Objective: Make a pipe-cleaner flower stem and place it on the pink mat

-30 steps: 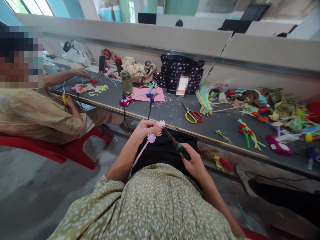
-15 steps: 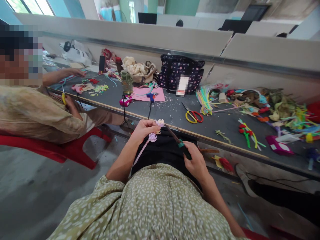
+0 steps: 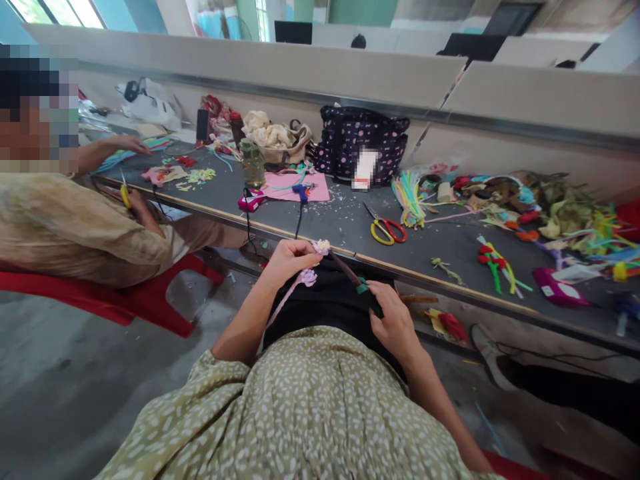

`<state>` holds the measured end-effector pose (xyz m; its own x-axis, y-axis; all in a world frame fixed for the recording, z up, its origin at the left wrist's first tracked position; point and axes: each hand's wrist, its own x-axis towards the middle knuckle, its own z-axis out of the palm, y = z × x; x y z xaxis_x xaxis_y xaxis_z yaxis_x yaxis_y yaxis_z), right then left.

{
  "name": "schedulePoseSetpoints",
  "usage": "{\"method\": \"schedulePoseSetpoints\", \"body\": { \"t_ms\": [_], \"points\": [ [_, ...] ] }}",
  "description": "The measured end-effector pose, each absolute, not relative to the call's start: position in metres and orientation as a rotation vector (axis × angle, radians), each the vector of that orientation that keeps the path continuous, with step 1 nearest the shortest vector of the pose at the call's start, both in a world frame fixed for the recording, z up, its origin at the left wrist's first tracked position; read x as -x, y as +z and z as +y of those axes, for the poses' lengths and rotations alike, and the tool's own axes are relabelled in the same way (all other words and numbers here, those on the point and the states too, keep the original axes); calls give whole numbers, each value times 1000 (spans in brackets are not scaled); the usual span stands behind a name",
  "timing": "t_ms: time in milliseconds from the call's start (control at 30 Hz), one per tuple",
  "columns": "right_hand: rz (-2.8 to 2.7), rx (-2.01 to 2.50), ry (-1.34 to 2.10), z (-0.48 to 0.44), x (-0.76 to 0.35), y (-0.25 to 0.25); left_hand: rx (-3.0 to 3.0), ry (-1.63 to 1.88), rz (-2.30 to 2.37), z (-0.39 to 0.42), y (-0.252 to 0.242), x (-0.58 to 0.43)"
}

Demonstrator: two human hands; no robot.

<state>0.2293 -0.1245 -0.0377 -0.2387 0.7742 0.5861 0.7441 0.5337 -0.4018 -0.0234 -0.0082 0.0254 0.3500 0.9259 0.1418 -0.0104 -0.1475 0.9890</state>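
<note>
left hand [image 3: 290, 261] pinching small purple-and-cream flower [image 3: 321, 247] above lap by worktop [image 3: 345, 227] edge, right hand [image 3: 396, 317] wrapped round dark tool [image 3: 346, 269] with green collar, tip near flower.

Lilac flower heads [image 3: 307, 277]: two
Lilac stem [image 3: 283, 302]: one visible
Dark-shafted tool [image 3: 345, 271]: one
Scissors [image 3: 385, 231]: two pairs
Magenta cases [image 3: 565, 290]: two
Blue glue gun [image 3: 301, 193]: one clear, another possible at the blurred right edge
Dotted bag [image 3: 339, 147]: one
Pink sheet [image 3: 321, 188]: one
Upright phone [image 3: 203, 125]: one
Green-tinted jar [image 3: 253, 168]: one
Fuzzy strands [image 3: 410, 200]: many, too tangled to count
</note>
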Motion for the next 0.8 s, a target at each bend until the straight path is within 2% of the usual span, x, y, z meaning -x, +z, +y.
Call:
{"method": "schedulePoseSetpoints", "body": {
  "t_ms": [367, 800],
  "points": [
    [-2044, 1226, 82, -125, -231, -36, -1600, 1000, 930, -8, 22, 27],
    [-1972, 1213, 359, -127, -235, -37, -1655, 887, 927, -6, 23, 33]
  ]
}}
